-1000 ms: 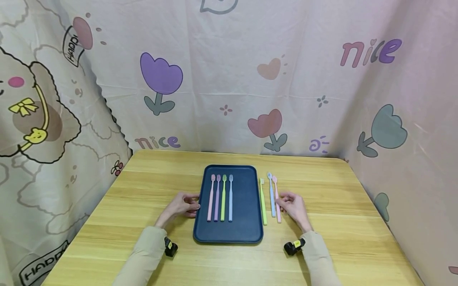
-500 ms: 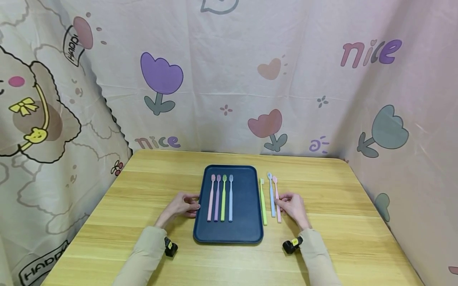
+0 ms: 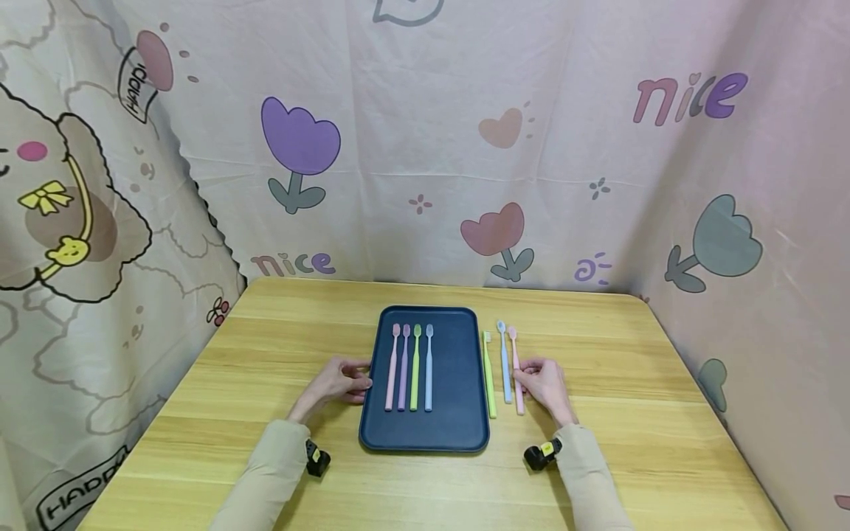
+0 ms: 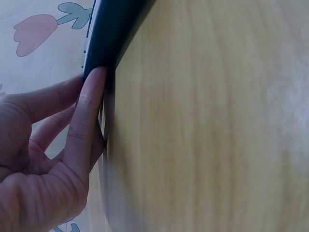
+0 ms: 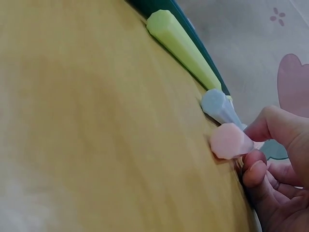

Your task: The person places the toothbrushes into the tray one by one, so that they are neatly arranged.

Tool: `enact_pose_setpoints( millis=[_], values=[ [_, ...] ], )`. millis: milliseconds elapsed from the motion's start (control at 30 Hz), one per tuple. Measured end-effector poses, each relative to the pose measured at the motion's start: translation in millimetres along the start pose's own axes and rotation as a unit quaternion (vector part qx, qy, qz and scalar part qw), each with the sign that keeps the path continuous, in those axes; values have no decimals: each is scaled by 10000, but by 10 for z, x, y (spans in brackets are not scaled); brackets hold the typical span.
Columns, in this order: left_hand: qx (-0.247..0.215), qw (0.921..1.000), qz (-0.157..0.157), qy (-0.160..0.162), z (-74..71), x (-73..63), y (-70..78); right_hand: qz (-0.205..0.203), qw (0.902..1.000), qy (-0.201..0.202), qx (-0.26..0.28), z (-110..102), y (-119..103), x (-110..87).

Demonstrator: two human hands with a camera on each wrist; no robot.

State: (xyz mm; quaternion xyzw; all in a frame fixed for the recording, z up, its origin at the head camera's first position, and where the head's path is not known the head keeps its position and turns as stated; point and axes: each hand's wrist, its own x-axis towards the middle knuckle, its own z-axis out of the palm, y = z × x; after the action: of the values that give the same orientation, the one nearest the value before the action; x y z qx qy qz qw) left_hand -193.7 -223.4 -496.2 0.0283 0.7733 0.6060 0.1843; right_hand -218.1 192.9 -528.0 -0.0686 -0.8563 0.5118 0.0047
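Note:
A dark blue tray (image 3: 458, 391) lies on the wooden table. My left hand (image 3: 337, 380) holds its left rim between thumb and fingers, seen close in the left wrist view. To the right of the tray, my right hand (image 3: 544, 383) pinches the handle of a pink toothbrush (image 5: 229, 140) between thumb and fingertips. A light blue toothbrush (image 3: 505, 369) lies just left of it. Closest to the tray's right edge is a green toothbrush (image 3: 488, 376).
Inside the tray, pink (image 3: 389, 376), purple (image 3: 402, 376), green (image 3: 415, 376) and blue (image 3: 428, 376) toothbrushes lie side by side, heads toward the far end. A patterned curtain (image 3: 412, 133) hangs behind the table (image 3: 279, 317).
The right hand has closed in on the pink toothbrush, which has shifted slightly right, widening its gap from the blue one. The left hand and tray stay put.

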Motion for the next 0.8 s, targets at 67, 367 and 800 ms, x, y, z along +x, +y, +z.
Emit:
enact_pose_setpoints(
  millis=[67,367,800],
  values=[
    [-22,10000,57,-28,-9,-10,2,-3,10000,3,33,1,1,-1],
    [153,9995,-253,149,19,22,10,39,9999,-31,131,-4,16,-6],
    [159,9993,-273,174,28,21,5,61,9997,-173,148,-25,-35,-44]
  ],
)
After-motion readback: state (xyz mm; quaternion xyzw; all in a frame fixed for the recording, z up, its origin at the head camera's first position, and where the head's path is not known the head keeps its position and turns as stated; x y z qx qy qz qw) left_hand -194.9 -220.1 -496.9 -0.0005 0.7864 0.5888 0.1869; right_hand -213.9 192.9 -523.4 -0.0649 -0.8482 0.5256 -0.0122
